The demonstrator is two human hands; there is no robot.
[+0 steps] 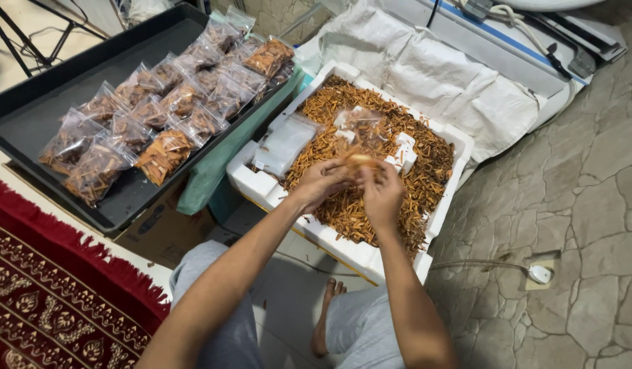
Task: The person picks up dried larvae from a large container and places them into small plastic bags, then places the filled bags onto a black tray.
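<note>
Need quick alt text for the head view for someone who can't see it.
Both hands, left hand and right hand, hold a small clear bag over a white foam box full of orange-brown snack sticks. A black tray of filled bags sits left.

Glossy clear plastic bag (360, 130), matt foam box (261, 183)

Irregular grey stone-patterned floor (575, 205) at right, evenly lit. A red patterned rug (49, 287) with fringe covers the floor's lower left corner; white quilted cloth (452, 82) lies along the top edge.
</note>
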